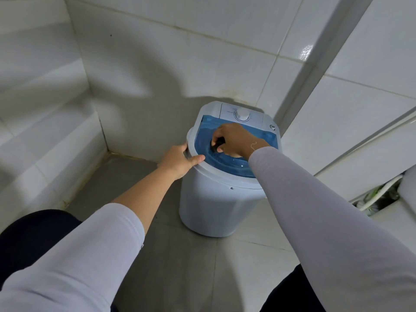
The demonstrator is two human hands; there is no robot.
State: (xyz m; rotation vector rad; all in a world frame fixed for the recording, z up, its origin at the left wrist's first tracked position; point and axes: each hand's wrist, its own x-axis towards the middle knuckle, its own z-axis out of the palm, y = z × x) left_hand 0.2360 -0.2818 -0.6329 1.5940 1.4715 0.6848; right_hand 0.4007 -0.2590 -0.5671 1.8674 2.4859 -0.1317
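Note:
A small white round washing machine (209, 203) stands on the grey floor in a tiled corner. Its top has a translucent blue lid (227, 163) and a white control panel with a round dial (242, 114) at the back. My left hand (180, 162) grips the machine's white rim on the left side, thumb lying along the top edge. My right hand (234, 140) is over the lid, its fingers curled round a dark handle (218, 144) near the lid's middle. The lid lies flat on the machine.
White tiled walls (157, 64) close in behind and to the left, with a step-like ledge (45, 136) at left. At right, a white fixture edge (407, 190) and a hose with brush (378, 197) sit in a gap. Grey floor tiles (184, 266) stretch toward me.

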